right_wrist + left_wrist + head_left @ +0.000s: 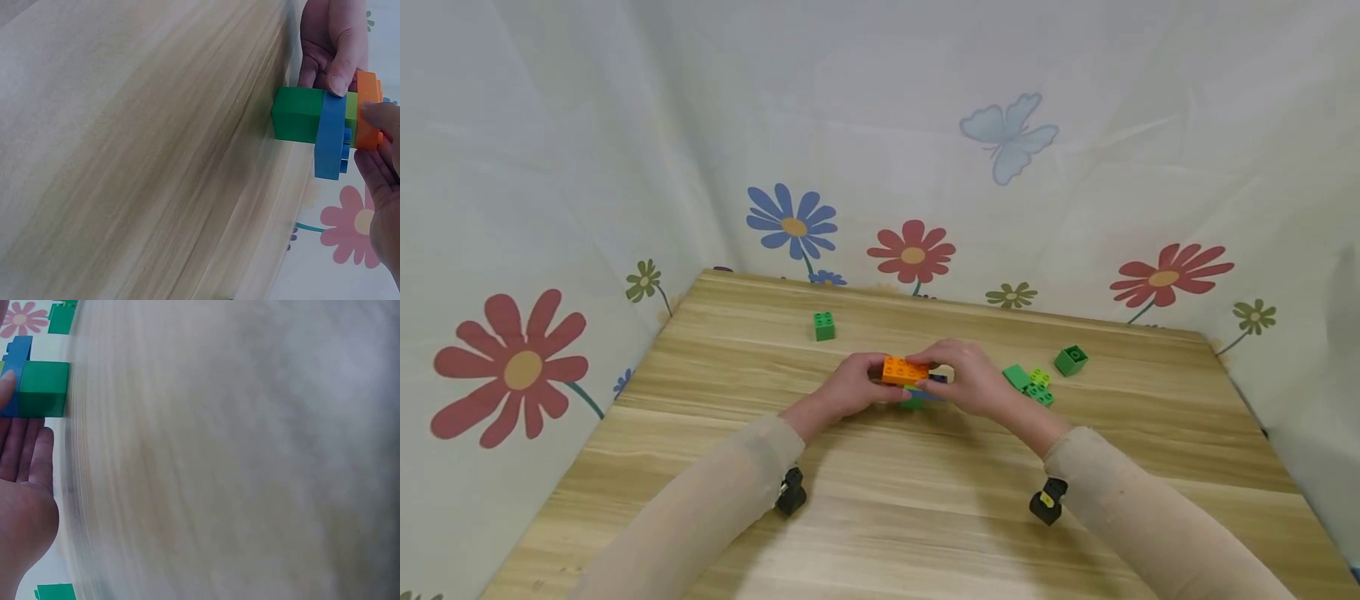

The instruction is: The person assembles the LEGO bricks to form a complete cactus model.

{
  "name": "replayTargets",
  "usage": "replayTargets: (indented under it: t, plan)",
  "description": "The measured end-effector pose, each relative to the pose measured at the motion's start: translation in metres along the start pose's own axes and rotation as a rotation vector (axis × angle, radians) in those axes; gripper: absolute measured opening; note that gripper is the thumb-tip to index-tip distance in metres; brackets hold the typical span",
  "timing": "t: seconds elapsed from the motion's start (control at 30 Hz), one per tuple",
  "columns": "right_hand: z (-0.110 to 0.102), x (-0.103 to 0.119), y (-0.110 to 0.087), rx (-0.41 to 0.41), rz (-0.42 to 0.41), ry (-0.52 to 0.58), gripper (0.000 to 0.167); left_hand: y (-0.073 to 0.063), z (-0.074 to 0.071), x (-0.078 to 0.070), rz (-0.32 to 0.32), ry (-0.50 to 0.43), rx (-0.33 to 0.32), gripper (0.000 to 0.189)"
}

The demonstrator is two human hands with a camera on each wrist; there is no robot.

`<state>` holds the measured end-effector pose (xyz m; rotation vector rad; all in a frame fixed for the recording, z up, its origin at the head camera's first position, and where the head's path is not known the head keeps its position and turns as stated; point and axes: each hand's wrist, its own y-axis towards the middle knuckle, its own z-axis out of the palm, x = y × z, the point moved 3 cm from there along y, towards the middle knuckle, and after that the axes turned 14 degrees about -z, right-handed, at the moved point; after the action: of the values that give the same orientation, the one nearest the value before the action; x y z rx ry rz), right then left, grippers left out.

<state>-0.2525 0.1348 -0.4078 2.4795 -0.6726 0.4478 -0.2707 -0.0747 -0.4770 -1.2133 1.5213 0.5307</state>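
Between the hands stands a stack of toy building bricks. At its bottom is a green brick [297,114], then a longer blue brick [329,147] that juts out to one side with bare studs, then a thin slice of lime-green brick [352,112]. An orange brick [904,369] sits at the top, studs up. My left hand [848,387] holds the stack from the left, its thumb against the blue brick in the right wrist view. From the other side my right hand [970,375] pinches the orange brick, with a fingertip pressed on its side.
A green brick [824,327] stands alone farther back on the wooden table [887,525]. Right of my hands lie a flat green piece [1017,377], a lime brick [1040,377] and a green studded piece [1039,395]. Beyond them a green brick [1071,361] lies tipped over. Flowered curtain [880,125] surrounds the table.
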Motion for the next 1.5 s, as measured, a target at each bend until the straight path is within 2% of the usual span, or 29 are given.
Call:
replayTargets:
  t: [0.27,0.6,0.83,1.17,1.5]
  plan:
    - [0.004,-0.001,-0.001,-0.012,0.025,0.015,0.039,-0.003,0.000,-0.002,0.000,0.011,-0.009,0.041]
    - [0.003,0.000,-0.005,-0.047,0.014,0.049,0.044,-0.002,-0.001,-0.003,-0.023,0.046,-0.020,0.041]
    - [0.004,-0.002,-0.012,-0.104,0.073,0.061,0.049,-0.003,0.000,-0.006,-0.012,0.046,-0.009,0.041]
    - [0.008,-0.006,-0.015,-0.140,0.118,0.130,0.043,-0.005,-0.001,-0.005,-0.010,0.040,-0.012,0.041]
    - [0.011,-0.006,-0.015,-0.133,0.153,0.155,0.040,-0.010,-0.013,-0.001,-0.043,0.068,-0.022,0.050]
